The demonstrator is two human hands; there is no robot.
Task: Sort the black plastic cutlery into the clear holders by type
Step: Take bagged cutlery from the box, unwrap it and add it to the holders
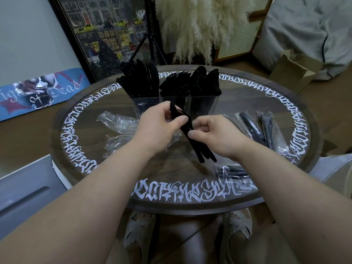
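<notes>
Both hands pinch one small bunch of black cutlery [190, 136]: left hand [160, 128] near the top, right hand [213, 134] at the middle. It looks light, stiff and slippery, so holding the handles seems best.

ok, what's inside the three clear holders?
The clear holders are packed with upright black cutlery, heads fanned above the rims. Types are hard to tell. The hands cover the middle holder's lower part.

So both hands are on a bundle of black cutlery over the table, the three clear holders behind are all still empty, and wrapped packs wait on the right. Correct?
Not quite: the head view shows the three clear holders already full of black cutlery, not empty. The rest holds: the left hand and right hand both grip the bundle of black cutlery above the table, and wrapped packs lie to the right.
</notes>
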